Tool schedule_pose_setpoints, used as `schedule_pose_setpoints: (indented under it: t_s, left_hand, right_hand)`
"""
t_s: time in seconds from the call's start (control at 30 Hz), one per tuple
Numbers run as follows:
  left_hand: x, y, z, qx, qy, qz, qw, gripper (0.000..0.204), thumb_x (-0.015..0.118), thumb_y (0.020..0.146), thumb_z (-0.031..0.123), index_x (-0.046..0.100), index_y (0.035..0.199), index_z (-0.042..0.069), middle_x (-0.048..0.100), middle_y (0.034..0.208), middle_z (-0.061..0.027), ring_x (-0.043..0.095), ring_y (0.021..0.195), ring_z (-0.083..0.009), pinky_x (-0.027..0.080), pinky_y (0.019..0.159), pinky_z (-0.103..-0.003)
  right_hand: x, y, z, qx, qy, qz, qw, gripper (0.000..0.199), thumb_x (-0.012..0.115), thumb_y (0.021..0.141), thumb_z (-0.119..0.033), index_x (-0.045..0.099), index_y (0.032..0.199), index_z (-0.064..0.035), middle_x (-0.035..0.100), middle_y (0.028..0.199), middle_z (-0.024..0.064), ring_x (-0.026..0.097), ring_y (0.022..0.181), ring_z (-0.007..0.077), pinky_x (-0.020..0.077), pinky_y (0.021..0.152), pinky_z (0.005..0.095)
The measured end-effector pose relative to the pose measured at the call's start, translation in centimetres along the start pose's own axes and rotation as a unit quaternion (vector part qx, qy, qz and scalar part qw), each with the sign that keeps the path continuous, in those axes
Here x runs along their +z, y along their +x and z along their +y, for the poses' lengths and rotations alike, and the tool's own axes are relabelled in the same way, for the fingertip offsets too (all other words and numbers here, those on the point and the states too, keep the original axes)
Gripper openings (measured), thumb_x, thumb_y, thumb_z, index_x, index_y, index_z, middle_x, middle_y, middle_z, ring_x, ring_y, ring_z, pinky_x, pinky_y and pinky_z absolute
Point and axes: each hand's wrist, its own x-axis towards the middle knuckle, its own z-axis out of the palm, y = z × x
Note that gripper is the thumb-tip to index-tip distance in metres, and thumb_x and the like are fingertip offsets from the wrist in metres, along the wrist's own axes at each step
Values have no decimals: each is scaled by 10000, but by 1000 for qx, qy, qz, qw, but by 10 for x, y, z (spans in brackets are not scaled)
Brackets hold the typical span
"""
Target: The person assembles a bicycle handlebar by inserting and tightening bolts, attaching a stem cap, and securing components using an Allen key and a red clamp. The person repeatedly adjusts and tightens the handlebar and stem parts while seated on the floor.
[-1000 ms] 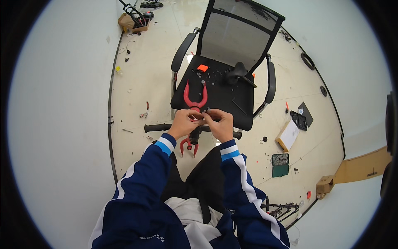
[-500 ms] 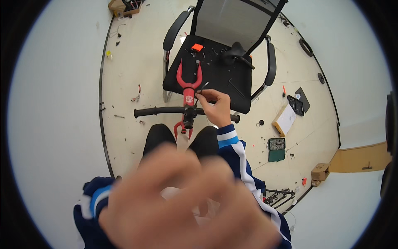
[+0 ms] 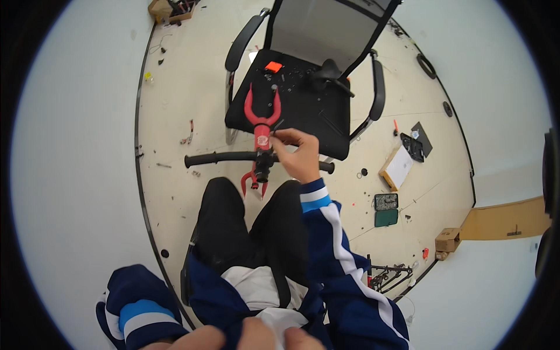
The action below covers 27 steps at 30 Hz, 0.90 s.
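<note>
Red fork assembly (image 3: 261, 125) with its black handlebar (image 3: 221, 157) sat just off the office chair (image 3: 303, 99) seat's front edge, above the person's knees. The right hand (image 3: 298, 154) pinched closed at the stem clamp, fingers around a small tool. The left hand (image 3: 233, 338) had let go and pulled back to the chest, so one hand carried the work. Open floor (image 3: 175, 105) lay left.

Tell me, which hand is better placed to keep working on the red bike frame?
The right hand, probably: it already touches the red bike frame above the black handlebar. The left hand is back at the chest.
</note>
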Motion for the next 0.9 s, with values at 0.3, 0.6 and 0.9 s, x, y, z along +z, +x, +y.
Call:
schedule_pose_setpoints:
  t_s: [0.3,0.6,0.9]
  left_hand:
    - [113,-1,-131,-113,-113,-155,975,106,660,792,108,578,768,44,623,702,-140,614,624,-348,474,568,-419]
    - [263,-67,-231,-167,-232,-112,952,168,685,839,55,699,989,-18,686,863,-169,618,711,-290,500,686,-363]
    - [263,-60,-230,-316,-312,-108,890,148,721,829,19,723,957,-54,716,837,-132,660,750,-156,519,689,-295]
  right_hand:
    - [-9,1,0,1,-11,13,1000,168,761,804,-139,743,892,3,735,797,112,679,686,173,515,671,284]
    - [-6,6,1,41,1,-25,999,148,738,847,-68,742,966,20,749,857,80,687,720,123,530,670,245]
    - [-9,9,-2,0,13,-51,999,153,696,878,-69,742,1001,11,742,963,72,687,798,141,512,685,244]
